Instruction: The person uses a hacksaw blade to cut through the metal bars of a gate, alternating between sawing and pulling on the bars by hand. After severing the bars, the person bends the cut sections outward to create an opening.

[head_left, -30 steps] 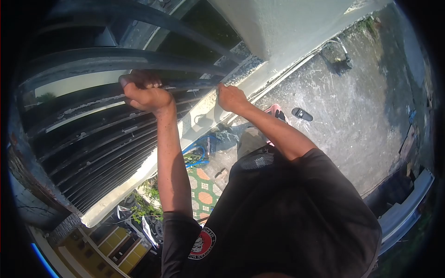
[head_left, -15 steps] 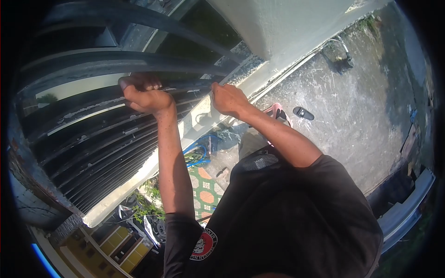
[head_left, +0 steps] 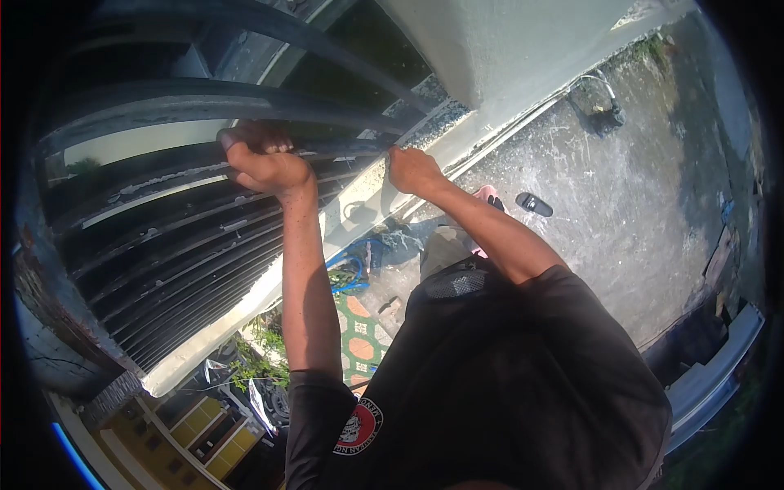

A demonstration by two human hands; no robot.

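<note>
Dark louvre-like slats (head_left: 192,224) run in a row at the left, set in a pale ledge (head_left: 339,216). My left hand (head_left: 269,159) is closed among the upper slats, its fingers curled near a slat below a thick dark bar (head_left: 220,106). What it grips, if anything, is hard to make out. My right hand (head_left: 412,170) is closed at the edge of the ledge, near the slats' right ends. Its fingertips are partly hidden, and no object in them can be made out.
Below lies a grey concrete floor (head_left: 588,245) with a black slipper (head_left: 534,204) and something pink (head_left: 488,196). Blue hose (head_left: 353,273), green plants (head_left: 263,355) and patterned tiles (head_left: 359,339) are under the ledge. A pale wall (head_left: 490,49) rises at the top.
My right hand has shifted slightly right along the ledge. My left hand has moved slightly right and stays closed. The view has tilted a little.
</note>
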